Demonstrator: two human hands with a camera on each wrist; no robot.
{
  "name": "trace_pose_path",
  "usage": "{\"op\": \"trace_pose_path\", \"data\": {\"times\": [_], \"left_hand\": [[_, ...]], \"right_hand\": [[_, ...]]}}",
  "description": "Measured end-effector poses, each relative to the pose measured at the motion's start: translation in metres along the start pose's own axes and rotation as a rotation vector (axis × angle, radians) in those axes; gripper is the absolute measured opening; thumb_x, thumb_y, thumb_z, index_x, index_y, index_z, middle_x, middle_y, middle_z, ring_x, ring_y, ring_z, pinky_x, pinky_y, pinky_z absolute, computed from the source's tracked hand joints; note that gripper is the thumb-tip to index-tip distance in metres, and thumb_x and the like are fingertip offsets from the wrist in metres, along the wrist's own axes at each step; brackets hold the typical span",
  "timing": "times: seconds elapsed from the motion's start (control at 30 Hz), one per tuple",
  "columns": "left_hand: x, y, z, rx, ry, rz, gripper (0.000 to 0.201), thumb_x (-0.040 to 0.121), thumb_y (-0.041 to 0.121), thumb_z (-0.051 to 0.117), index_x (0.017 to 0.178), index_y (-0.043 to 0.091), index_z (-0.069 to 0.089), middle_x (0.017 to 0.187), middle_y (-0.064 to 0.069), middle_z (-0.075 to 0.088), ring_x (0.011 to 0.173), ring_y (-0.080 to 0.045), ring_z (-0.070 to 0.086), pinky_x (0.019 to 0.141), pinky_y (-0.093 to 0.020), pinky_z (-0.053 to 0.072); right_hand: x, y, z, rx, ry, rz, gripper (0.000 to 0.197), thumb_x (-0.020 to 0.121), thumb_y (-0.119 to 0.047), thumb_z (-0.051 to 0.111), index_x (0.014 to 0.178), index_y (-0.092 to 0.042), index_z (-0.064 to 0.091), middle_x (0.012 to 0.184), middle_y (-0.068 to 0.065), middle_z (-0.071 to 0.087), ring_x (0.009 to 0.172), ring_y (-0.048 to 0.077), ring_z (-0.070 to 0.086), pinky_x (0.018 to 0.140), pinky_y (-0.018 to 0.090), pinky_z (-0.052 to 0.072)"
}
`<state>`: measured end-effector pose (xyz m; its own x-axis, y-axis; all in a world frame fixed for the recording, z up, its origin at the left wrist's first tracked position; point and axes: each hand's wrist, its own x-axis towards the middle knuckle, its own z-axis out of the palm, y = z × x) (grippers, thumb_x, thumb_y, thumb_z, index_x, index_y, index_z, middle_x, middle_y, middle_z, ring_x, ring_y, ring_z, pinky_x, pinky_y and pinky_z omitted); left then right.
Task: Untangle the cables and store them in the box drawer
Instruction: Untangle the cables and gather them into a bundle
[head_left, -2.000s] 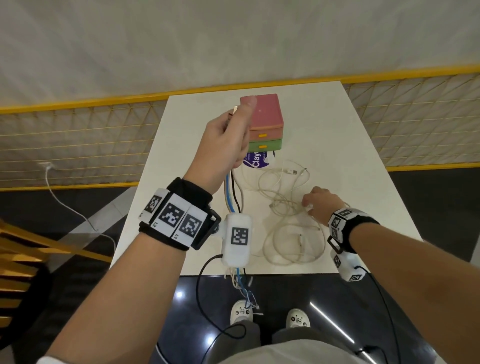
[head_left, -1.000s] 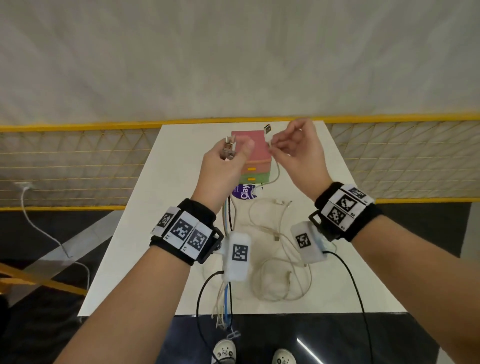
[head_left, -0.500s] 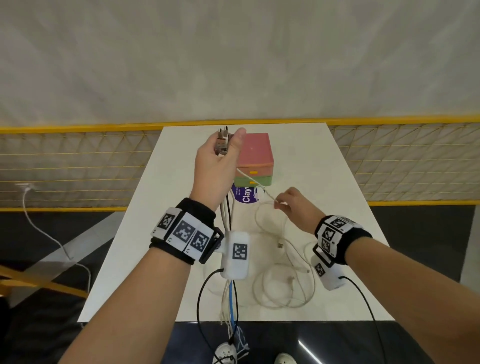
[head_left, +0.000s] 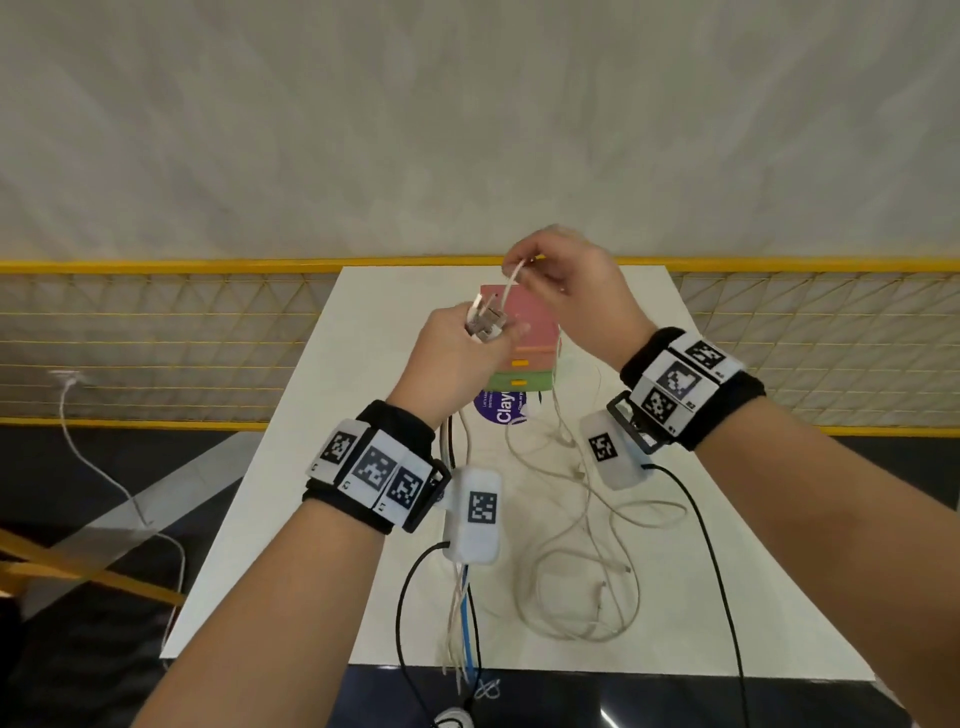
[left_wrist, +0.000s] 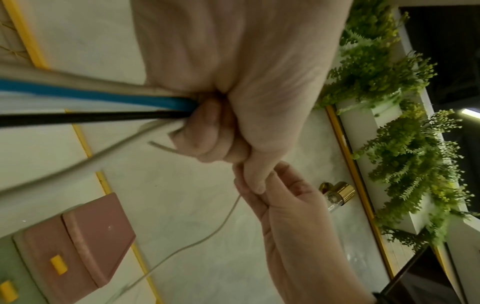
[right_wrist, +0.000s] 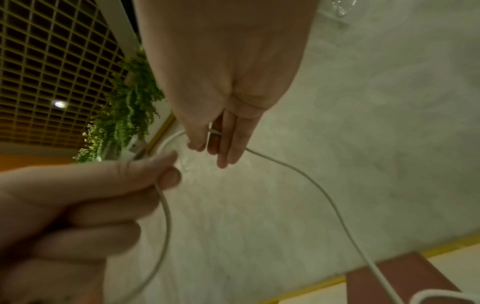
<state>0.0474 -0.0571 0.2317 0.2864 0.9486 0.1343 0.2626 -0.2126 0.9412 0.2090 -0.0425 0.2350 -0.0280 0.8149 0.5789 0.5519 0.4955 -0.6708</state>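
Above the pink box (head_left: 519, 322), the left hand (head_left: 457, 364) grips a bundle of cable ends (head_left: 485, 325), probably to keep the sorted ones together. The right hand (head_left: 566, 286) pinches a white cable (right_wrist: 324, 193) just above the box and lifts it, likely to free it from the tangle (head_left: 576, 561) lying in front of the box, whose drawers look closed.

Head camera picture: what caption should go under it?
Left hand grips a bundle of cables; right hand pinches one white cable.

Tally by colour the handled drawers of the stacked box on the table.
Pink plastic drawer: 1
Green plastic drawer: 1
Total: 2
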Motion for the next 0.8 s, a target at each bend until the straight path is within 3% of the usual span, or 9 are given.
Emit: {"op": "trace_pose_path", "data": {"times": [0.17,0.27,0.33,0.4,0.47,0.53,0.6,0.67,0.8], "left_hand": [[0.009,0.006,-0.022,-0.232,0.386,0.054,0.016,0.085,0.031,0.074,0.076,0.028,0.061,0.065,0.013,0.054,0.054,-0.006,0.043,0.055,-0.026,0.037],[0.016,0.002,-0.037,-0.274,0.538,0.071,0.013,0.086,0.026,0.074,0.096,0.021,0.066,0.073,0.015,0.057,0.059,-0.003,0.050,0.062,-0.030,0.043],[0.014,0.000,-0.038,-0.207,0.489,0.143,0.042,0.088,0.019,0.072,0.127,0.019,0.058,0.100,0.011,0.060,0.077,0.007,0.058,0.074,-0.015,0.048],[0.006,0.001,-0.028,-0.087,0.282,0.195,0.055,0.088,0.020,0.072,0.137,0.025,0.050,0.107,0.014,0.057,0.078,0.015,0.057,0.073,-0.001,0.042],[0.004,0.000,-0.014,0.113,0.075,0.142,0.046,0.088,0.031,0.071,0.131,0.028,0.055,0.100,0.018,0.058,0.077,0.009,0.058,0.065,0.003,0.039],[0.004,-0.003,-0.004,0.241,-0.002,0.073,0.021,0.088,0.040,0.068,0.103,0.026,0.061,0.086,0.016,0.060,0.073,0.002,0.055,0.057,-0.005,0.040],[0.004,-0.006,-0.001,0.227,0.055,0.074,0.020,0.089,0.041,0.066,0.081,0.029,0.052,0.074,0.015,0.055,0.067,0.000,0.051,0.053,-0.010,0.037],[0.005,-0.006,-0.002,0.068,0.198,0.089,0.021,0.090,0.039,0.067,0.081,0.027,0.052,0.074,0.014,0.055,0.066,0.003,0.051,0.057,-0.005,0.039],[0.010,-0.006,-0.017,-0.069,0.399,0.122,0.019,0.089,0.036,0.069,0.089,0.022,0.056,0.075,0.015,0.058,0.061,0.011,0.053,0.065,-0.011,0.040]], "right_hand": [[-0.025,0.048,0.003,-0.258,-0.185,0.305,0.018,0.095,-0.016,0.052,0.091,-0.001,0.059,0.092,0.017,0.066,0.084,0.034,0.064,0.076,0.038,0.050],[-0.044,0.062,0.002,-0.273,-0.247,0.387,0.021,0.098,-0.018,0.048,0.094,-0.003,0.061,0.088,0.008,0.067,0.080,0.026,0.060,0.069,0.027,0.045],[-0.044,0.058,0.003,-0.226,-0.219,0.387,0.020,0.097,-0.021,0.049,0.097,-0.008,0.064,0.087,0.006,0.068,0.081,0.025,0.063,0.073,0.034,0.051],[-0.037,0.046,0.003,-0.260,-0.212,0.301,0.021,0.097,-0.024,0.050,0.096,-0.010,0.066,0.082,0.009,0.068,0.077,0.026,0.065,0.074,0.043,0.055],[-0.029,0.029,0.005,-0.259,-0.216,0.198,0.020,0.096,-0.020,0.050,0.098,-0.009,0.066,0.085,0.009,0.067,0.072,0.022,0.066,0.071,0.040,0.055],[-0.024,0.015,0.007,-0.199,-0.186,0.126,0.019,0.095,-0.013,0.049,0.104,-0.010,0.065,0.093,0.005,0.065,0.071,0.017,0.067,0.068,0.028,0.055],[-0.025,0.010,0.009,-0.119,-0.164,0.149,0.018,0.096,-0.012,0.048,0.104,-0.005,0.062,0.093,0.002,0.062,0.070,0.016,0.068,0.064,0.022,0.056],[-0.035,0.014,0.011,-0.057,-0.209,0.263,0.018,0.099,-0.014,0.044,0.099,-0.003,0.059,0.089,0.003,0.060,0.068,0.022,0.069,0.061,0.023,0.058],[-0.072,0.037,0.015,-0.045,-0.339,0.495,0.028,0.102,-0.025,0.037,0.079,-0.022,0.053,0.071,-0.001,0.053,0.072,0.034,0.070,0.061,0.029,0.055]]}}
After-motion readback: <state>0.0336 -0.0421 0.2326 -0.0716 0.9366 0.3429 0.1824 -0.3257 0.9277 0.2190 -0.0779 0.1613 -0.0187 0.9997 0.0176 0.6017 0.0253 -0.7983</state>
